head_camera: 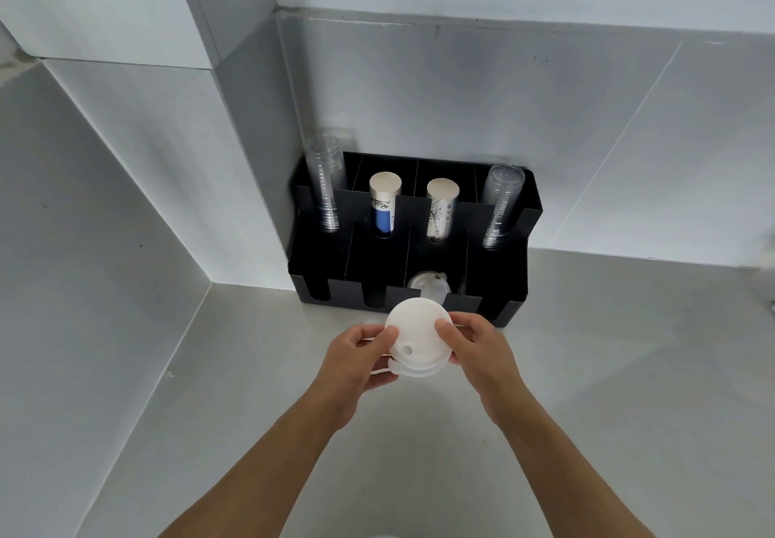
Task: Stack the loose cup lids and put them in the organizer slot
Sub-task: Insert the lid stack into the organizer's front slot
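A small stack of white cup lids (417, 334) is held above the counter, just in front of the black organizer (509, 281). My left hand (356, 363) grips the stack's left side, and my right hand (476, 350) grips its right side. The top lid faces me, its sip hole toward the front. More translucent lids (427, 285) lie in the organizer's third front slot from the left, directly behind the held stack. The lower lids in my hands are partly hidden by my fingers.
The organizer's back slots hold two clear-cup stacks (326, 185) (501, 206) and two paper-cup stacks (383, 206) (440, 210). A steel counter (608, 369) runs to grey walls at the left and back. A white rim (379, 536) shows at the bottom edge.
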